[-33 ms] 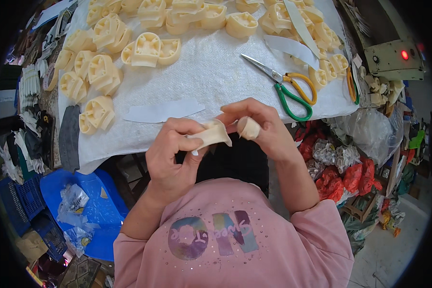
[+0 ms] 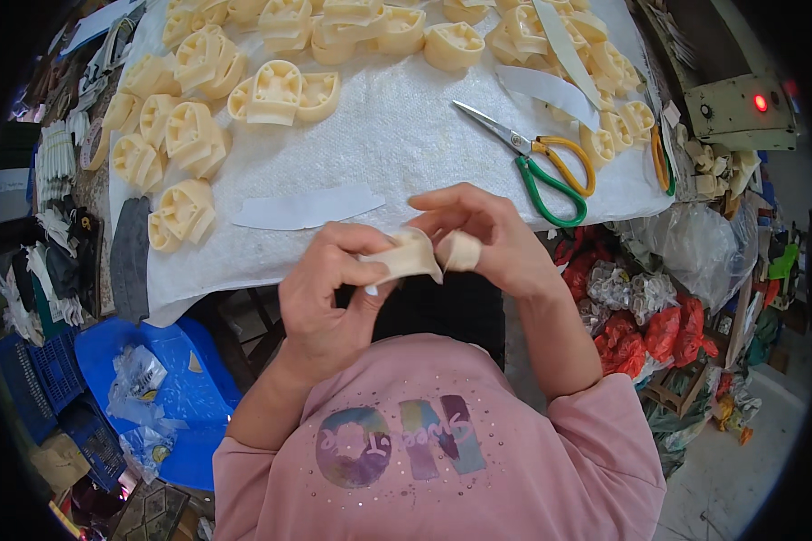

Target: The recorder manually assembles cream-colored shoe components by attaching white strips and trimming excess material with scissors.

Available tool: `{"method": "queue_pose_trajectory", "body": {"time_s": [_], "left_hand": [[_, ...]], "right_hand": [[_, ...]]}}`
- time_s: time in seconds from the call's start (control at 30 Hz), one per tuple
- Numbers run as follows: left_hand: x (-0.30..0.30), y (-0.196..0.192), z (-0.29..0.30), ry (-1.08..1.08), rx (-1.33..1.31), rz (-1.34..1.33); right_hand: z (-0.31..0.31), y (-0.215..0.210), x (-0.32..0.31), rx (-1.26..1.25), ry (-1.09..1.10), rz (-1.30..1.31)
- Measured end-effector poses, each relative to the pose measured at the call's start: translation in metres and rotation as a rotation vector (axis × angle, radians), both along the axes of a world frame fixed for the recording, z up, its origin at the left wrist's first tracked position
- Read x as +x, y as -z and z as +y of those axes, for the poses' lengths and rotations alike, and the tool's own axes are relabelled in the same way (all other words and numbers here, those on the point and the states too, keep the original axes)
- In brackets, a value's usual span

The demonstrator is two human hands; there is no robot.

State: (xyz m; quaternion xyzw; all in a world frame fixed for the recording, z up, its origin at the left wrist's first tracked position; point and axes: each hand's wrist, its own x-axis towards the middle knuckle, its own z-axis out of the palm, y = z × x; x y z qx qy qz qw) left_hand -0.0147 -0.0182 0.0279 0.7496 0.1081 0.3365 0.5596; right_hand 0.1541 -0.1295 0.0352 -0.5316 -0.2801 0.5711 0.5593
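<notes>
A cream, curved moulded piece (image 2: 410,257), similar in colour to the shoe-heel-like parts on the table, is held in front of my chest, above my lap. My left hand (image 2: 329,279) pinches its left end between thumb and fingers, and a small white bit shows under the thumb. On the thumb of my right hand (image 2: 501,239) is a cream finger cover (image 2: 463,252). That thumb presses against the piece's right edge while the fingers curl behind it; their tips are partly hidden. A white curved strip (image 2: 307,209) lies on the cloth just beyond my hands.
Many cream hollow moulded parts (image 2: 197,140) sit on the white-covered table (image 2: 397,117). Scissors (image 2: 537,153) with green and yellow handles lie to the right, near more pale strips (image 2: 550,95). A blue chair (image 2: 189,397) stands lower left; red bags (image 2: 663,338) are piled at right.
My right thumb has come in to the left and turned, meeting the piece's edge where a gap was. The piece has shifted slightly right with my left hand.
</notes>
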Motion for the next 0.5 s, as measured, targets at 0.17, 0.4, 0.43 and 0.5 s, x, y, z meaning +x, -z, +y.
{"method": "queue_pose_trajectory", "body": {"time_s": [0.17,0.4,0.43,0.5], "left_hand": [[0.01,0.003,0.001,0.02,0.133,-0.102],[0.01,0.008,0.002,-0.044,0.138,-0.038],[0.011,0.008,0.001,-0.07,0.007,-0.055],[0.011,0.005,-0.003,-0.14,-0.145,-0.04]], "right_hand": [[0.01,-0.002,0.007,0.038,-0.063,0.025],[0.016,0.002,-0.002,-0.005,0.002,-0.198],[0.013,0.011,-0.003,0.101,0.044,-0.216],[0.013,0.01,-0.007,0.235,0.136,-0.227]]}}
